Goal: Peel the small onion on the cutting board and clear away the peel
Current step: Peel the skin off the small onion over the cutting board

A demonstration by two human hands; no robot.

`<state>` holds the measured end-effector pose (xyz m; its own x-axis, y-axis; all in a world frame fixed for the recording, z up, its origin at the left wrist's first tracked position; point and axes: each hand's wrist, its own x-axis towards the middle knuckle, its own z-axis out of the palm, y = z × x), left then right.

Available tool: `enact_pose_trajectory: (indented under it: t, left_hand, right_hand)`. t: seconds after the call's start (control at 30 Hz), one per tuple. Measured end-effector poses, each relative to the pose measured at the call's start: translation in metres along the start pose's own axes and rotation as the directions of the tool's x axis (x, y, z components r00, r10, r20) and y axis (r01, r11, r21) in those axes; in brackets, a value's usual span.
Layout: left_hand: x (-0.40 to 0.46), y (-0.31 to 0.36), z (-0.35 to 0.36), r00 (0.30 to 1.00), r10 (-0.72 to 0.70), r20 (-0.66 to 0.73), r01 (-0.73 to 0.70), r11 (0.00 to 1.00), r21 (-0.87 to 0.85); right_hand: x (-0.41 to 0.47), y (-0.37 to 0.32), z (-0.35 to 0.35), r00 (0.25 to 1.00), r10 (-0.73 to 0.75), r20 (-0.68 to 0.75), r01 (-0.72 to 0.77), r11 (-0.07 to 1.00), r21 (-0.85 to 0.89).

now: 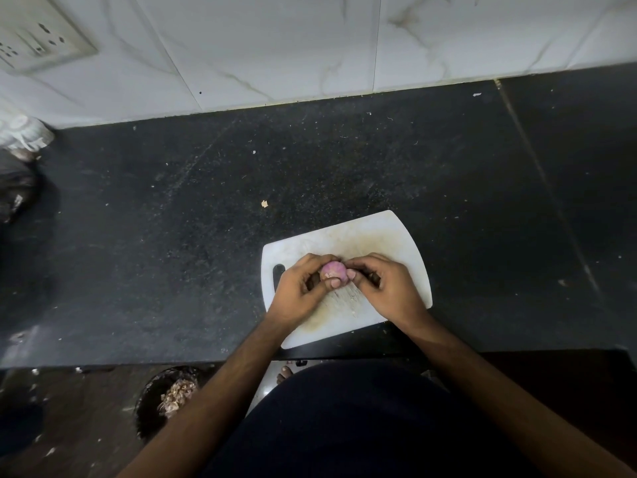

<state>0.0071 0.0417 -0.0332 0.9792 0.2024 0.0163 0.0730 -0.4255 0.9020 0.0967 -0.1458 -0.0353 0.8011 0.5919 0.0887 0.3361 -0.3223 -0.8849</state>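
Note:
A small pink-purple onion [333, 270] is held just above the white cutting board [372, 236], between both hands. My left hand [300, 291] cups it from the left, thumb pressed on its lower side. My right hand [382, 288] pinches its right side with the fingertips. Only the top of the onion shows; the rest is hidden by fingers. A few thin peel scraps [353, 298] lie on the board below the hands.
The board lies on a dark speckled counter [172, 236] near its front edge. A black bin [165, 398] holding peels stands on the floor at lower left. A small peel bit [264, 203] lies on the counter. A white tiled wall [310, 46] runs behind.

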Motion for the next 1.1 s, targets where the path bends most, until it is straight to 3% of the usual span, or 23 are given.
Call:
enact_pose_trajectory:
  t: [0.13,0.4,0.9,1.1]
  left_hand:
    - [-0.004,0.0,0.004,0.997,0.022,-0.068,-0.022,1.0,-0.004]
    - [-0.007,0.001,0.007,0.993,0.104,-0.046,-0.098,0.988,0.117]
    - [-0.01,0.002,0.007,0.988,0.154,0.028,-0.156,0.971,0.181]
    - [-0.011,0.004,0.006,0.993,0.102,-0.066,-0.094,0.989,0.113]
  right_hand:
    - [0.001,0.001,0.001,0.999,0.034,0.026,-0.034,0.999,-0.007]
    - [0.007,-0.001,-0.002,0.99,0.124,0.06,-0.128,0.989,0.077]
    - [0.004,-0.002,0.008,0.996,0.074,-0.038,-0.078,0.992,-0.096]
    - [0.006,0.0,0.008,0.976,0.109,-0.186,-0.125,0.989,-0.073]
